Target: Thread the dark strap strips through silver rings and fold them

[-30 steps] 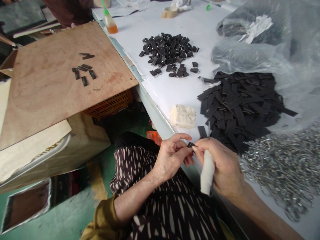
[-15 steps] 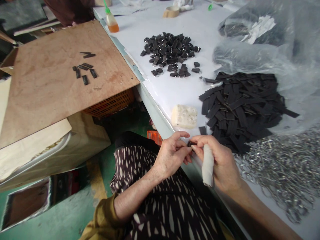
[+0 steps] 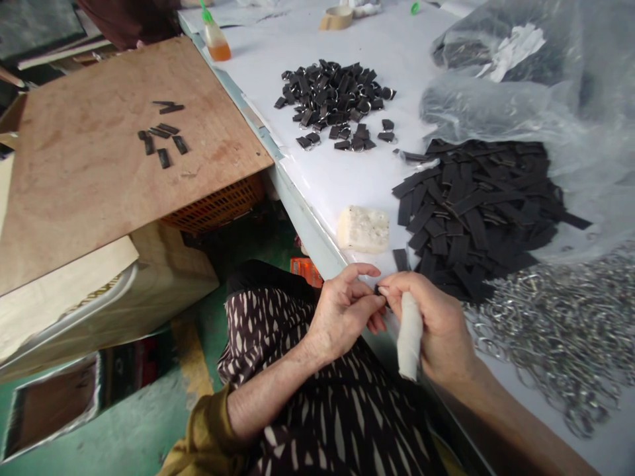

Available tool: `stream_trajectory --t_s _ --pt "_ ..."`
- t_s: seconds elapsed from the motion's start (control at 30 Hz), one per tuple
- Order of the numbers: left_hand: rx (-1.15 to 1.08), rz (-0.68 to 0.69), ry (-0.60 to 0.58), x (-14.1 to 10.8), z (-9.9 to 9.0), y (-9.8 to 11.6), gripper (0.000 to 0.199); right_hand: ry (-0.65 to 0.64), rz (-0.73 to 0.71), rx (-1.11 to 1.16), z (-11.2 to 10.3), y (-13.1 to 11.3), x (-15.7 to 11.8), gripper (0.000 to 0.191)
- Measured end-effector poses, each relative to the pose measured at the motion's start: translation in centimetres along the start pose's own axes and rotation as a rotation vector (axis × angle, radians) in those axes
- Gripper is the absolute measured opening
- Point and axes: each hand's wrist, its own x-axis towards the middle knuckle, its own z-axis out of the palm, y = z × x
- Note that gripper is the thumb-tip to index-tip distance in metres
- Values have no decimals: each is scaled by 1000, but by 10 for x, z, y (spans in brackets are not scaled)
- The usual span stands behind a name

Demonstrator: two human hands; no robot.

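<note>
My left hand (image 3: pixel 344 307) and my right hand (image 3: pixel 434 320) meet at the table's near edge, both pinching a small black piece (image 3: pixel 378 291) mostly hidden by the fingertips. A pale wrap covers one finger of my right hand. Just beyond the hands lies a cream, speckled block (image 3: pixel 364 229). Black strips (image 3: pixel 476 211) are heaped to its right, with one short strip (image 3: pixel 399 259) near my right fingertips. Metal rings (image 3: pixel 560 330) fill the right side. Farther back is a pile of black loops with rings (image 3: pixel 337 96).
A wooden board (image 3: pixel 99 165) at left carries several black pieces (image 3: pixel 164 157). A bottle of orange liquid (image 3: pixel 216 39) and a tape roll (image 3: pixel 337 18) stand at the back. Clear plastic (image 3: pixel 585 125) covers the right back. An orange basket (image 3: pixel 213 206) sits under the board.
Both hands stay together at the black piece, with my right hand's fingers shifted slightly and the wrapped finger tilted lower. The whole view has shifted a little.
</note>
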Motion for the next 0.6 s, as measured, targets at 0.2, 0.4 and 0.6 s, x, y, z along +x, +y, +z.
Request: stream_trajectory --t_s 0.2,0.4,0.6 --pt "63 8 -8 0 -1 5 30 61 122 169 1 -12 8 10" --pt "64 -21 -12 2 -7 4 27 4 153 175 -2 -13 15 9" --pt "29 -42 2 4 -6 4 22 29 102 86 -5 -9 17 9"
